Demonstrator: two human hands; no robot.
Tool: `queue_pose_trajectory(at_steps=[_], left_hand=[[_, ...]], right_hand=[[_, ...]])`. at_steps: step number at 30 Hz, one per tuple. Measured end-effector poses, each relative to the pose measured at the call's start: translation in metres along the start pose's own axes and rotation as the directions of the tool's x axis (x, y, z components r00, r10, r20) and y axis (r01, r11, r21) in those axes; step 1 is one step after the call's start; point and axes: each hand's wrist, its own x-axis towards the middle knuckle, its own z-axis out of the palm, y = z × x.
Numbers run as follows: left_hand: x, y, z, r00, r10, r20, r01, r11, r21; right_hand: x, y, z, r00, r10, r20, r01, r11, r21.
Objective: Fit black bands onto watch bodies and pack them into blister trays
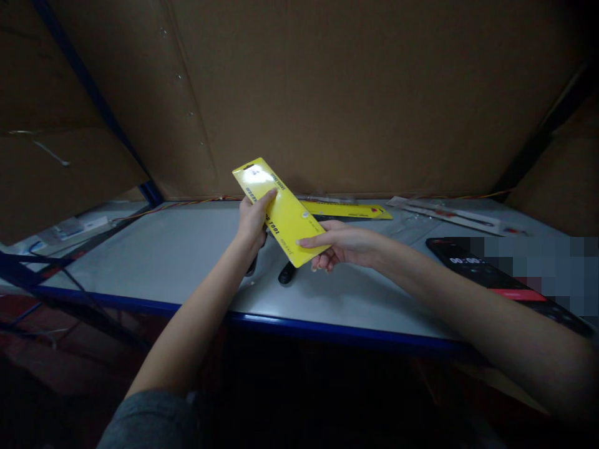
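Observation:
Both hands grip a yellow printed packaging card (283, 215) with a hanging slot at its upper end, held tilted above the shelf. My left hand (254, 217) pinches its left edge, thumb on the printed face. At the lower right end, my right hand (339, 243) holds the card between its thumb and the fingers underneath. Below the card, a black-handled tool (286, 273) lies partly hidden on the shelf, and another dark object (253, 265) shows beside my left wrist. Behind the card lies a second yellow card (360, 210).
The grey shelf (140, 255) has a blue front edge. A dark phone-like device with a timer display (461, 260) lies at right. Clear plastic packaging (449, 215) lies at the back right, and a white package (79, 231) at left. Cardboard walls (327, 93) enclose the back.

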Motion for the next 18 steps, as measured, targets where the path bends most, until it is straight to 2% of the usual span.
queue_pose_trajectory(at_steps=[7,10,12,13,14,15,16,17,18], left_hand=[[-0.001,-0.003,0.000,0.998,-0.043,0.042,0.042,0.999,0.009],[-0.002,0.000,0.000,0.993,-0.065,0.094,0.067,0.998,-0.013],[-0.002,0.002,0.001,0.989,-0.091,0.120,0.094,0.995,-0.017],[-0.003,0.003,0.003,0.985,-0.112,0.133,0.115,0.993,-0.013],[-0.004,0.005,0.004,0.979,-0.140,0.150,0.142,0.990,-0.008],[-0.006,0.006,0.006,0.970,-0.173,0.169,0.176,0.984,-0.003],[-0.008,0.008,0.009,0.959,-0.211,0.190,0.215,0.977,0.003],[-0.010,0.011,0.011,0.944,-0.254,0.211,0.259,0.966,0.006],[-0.012,0.013,0.013,0.928,-0.297,0.224,0.304,0.953,0.005]], right_hand=[[0.000,0.003,0.000,1.000,0.007,-0.022,-0.007,1.000,0.027],[0.000,0.000,0.003,0.995,-0.064,-0.081,0.061,0.998,-0.030],[-0.001,-0.003,0.005,0.970,-0.165,-0.180,0.135,0.977,-0.167],[-0.002,-0.005,0.006,0.934,-0.248,-0.257,0.170,0.942,-0.291],[-0.002,-0.006,0.007,0.871,-0.354,-0.340,0.183,0.877,-0.444],[-0.003,-0.006,0.009,0.785,-0.471,-0.402,0.160,0.781,-0.604],[-0.004,-0.006,0.011,0.698,-0.580,-0.420,0.103,0.662,-0.742],[-0.006,-0.005,0.013,0.636,-0.666,-0.390,0.037,0.532,-0.846],[-0.007,-0.004,0.016,0.610,-0.719,-0.331,-0.017,0.406,-0.914]])
